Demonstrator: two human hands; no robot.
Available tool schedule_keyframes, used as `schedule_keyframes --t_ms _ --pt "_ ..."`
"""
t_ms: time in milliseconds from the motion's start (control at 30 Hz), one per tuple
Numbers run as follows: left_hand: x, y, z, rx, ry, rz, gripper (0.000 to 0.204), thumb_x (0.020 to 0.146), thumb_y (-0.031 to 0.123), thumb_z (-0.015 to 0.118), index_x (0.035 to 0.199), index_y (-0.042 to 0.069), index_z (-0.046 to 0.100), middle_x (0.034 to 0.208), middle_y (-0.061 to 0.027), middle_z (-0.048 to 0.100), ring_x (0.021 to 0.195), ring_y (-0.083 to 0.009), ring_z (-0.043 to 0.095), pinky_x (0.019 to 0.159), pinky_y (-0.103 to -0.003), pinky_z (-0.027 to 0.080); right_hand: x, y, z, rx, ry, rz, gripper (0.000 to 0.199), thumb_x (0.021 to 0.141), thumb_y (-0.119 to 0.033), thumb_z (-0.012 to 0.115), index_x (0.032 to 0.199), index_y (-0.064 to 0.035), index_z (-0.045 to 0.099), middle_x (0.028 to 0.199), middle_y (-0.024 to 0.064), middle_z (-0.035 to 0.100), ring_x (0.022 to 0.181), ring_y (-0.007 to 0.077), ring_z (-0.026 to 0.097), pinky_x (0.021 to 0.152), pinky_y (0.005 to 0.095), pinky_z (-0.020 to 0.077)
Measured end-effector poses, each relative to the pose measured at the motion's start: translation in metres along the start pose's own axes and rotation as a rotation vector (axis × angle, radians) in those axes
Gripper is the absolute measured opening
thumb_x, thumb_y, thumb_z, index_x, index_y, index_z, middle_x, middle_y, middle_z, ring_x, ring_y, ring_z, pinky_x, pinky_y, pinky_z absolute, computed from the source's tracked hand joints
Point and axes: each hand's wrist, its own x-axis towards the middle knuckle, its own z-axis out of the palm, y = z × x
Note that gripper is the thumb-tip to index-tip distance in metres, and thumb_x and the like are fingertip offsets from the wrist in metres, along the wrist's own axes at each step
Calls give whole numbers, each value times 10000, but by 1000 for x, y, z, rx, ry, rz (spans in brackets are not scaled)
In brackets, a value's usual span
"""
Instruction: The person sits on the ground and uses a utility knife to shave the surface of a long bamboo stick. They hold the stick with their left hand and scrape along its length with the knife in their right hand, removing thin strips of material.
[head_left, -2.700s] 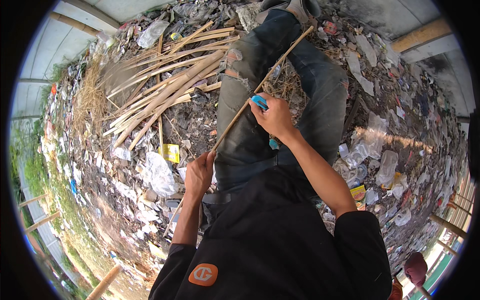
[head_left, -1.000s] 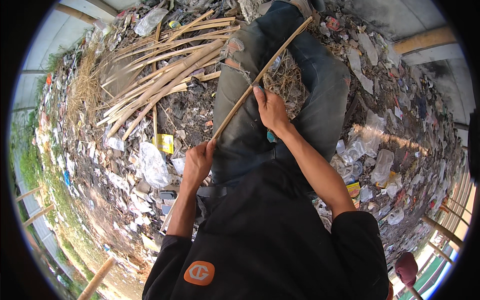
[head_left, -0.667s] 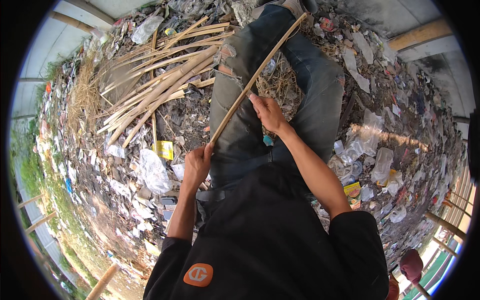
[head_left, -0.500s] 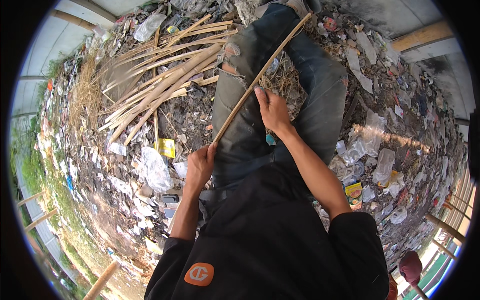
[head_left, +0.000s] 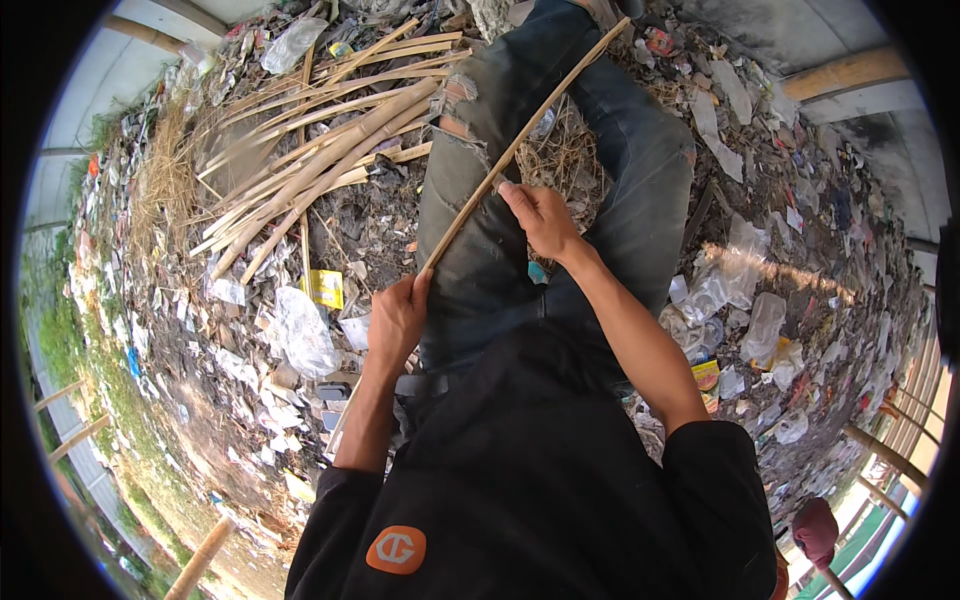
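Observation:
A long, thin bamboo strip (head_left: 520, 143) slants across my legs, from beside my left hand up to near my feet. My left hand (head_left: 397, 318) is closed around its lower end. Closed, my right hand (head_left: 543, 218) has its thumb against the strip's middle, above my thighs; its curled fingers are hidden, so whatever they hold cannot be made out. A small teal thing (head_left: 538, 272) shows just below that hand, between the thighs of my worn dark trousers (head_left: 470, 205). A pale, thin edge (head_left: 345, 415) shows beside my left forearm.
Several split bamboo strips (head_left: 320, 165) lie piled at the far left, beside dry straw (head_left: 165, 190). Plastic bags (head_left: 303, 335), a yellow packet (head_left: 326, 289) and other litter cover the ground. Pale wall panels (head_left: 850, 120) with a bamboo pole (head_left: 848, 72) stand at the far right.
My right hand has shifted slightly left, its thumb still by the strip. My left hand stays on the lower end. A pale, thin edge now shows beside my left forearm.

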Motion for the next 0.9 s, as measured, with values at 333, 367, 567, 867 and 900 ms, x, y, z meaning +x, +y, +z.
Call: schedule_keyframes --t_ms 333,367,567,867,900 --pt "-11 -1 9 124 65 21 441 1052 377 611 800 16 643 652 -281 604 655 -509 617 558 -544 459 7 -8 7 -211 186 65 710 1080 -592 431 821 31 650 639 232 596 648 451 611 638 511 478" --pt "-8 -1 11 125 65 24 440 1052 379 610 800 19 640 651 -281 606 652 -509 617 558 -547 461 3 -11 12 -196 147 70 710 1078 -594 437 802 27 645 635 235 592 642 449 604 632 511 470" --pt "-3 -5 12 119 77 48 431 1048 390 612 813 29 629 650 -275 614 653 -514 622 569 -563 471 -10 -20 12 -89 -15 48 716 1064 -610 441 784 11 660 703 248 661 720 479 657 676 535 509" --pt "-8 0 16 262 101 43 382 1043 411 613 879 66 627 738 -238 684 693 -488 666 596 -569 500 5 -16 13 -447 211 62 699 1087 -582 387 859 9 682 763 270 691 782 495 682 707 570 532" --pt "-8 1 17 285 105 36 380 1043 411 611 881 68 625 750 -235 689 699 -486 668 599 -570 500 1 -18 14 -386 150 134 702 1082 -590 394 856 4 692 770 275 694 801 492 689 720 566 543"
